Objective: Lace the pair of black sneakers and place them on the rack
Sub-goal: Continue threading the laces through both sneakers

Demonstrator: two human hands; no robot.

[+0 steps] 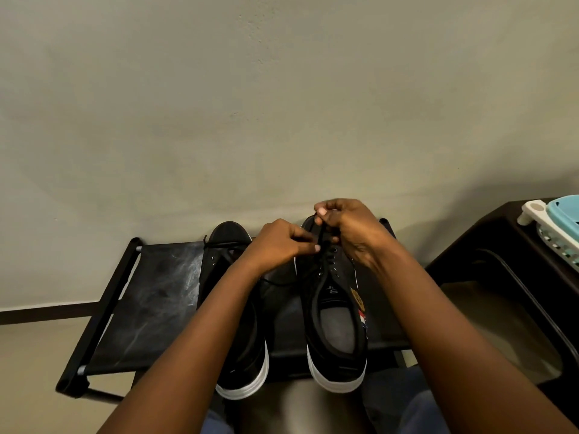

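Two black sneakers stand side by side on the top shelf of a black rack (147,296), toes toward the wall (282,104) at 12 o'clock, white-soled heels overhanging the shelf's near edge at 6 o'clock.

The right sneaker (336,311) lies at 3 o'clock of its mate. Its black lace (322,238) runs through the eyelets over the tongue and rises toward 12 o'clock into both hands. The right hand (351,230) sits above the toe end of this shoe, fingers curled, thumb and forefinger pinching the lace at its upper end. The lace drops from that pinch toward 6 o'clock. The left hand (279,242) is at 9 o'clock of the right hand, just beside it, fingers curled, fingertips pinching the same lace lower down, close above the eyelet rows. The lace section between the two pinches appears taut. Whether one strand or two is held cannot be determined.

The left sneaker (238,333) is partly hidden under the left forearm. A loose black lace end (219,244) lies across its forepart; no finger touches it.

At 3 o'clock of the rack stands a dark cabinet (501,245), carrying a pale blue and white plastic item (560,220) at the frame edge.
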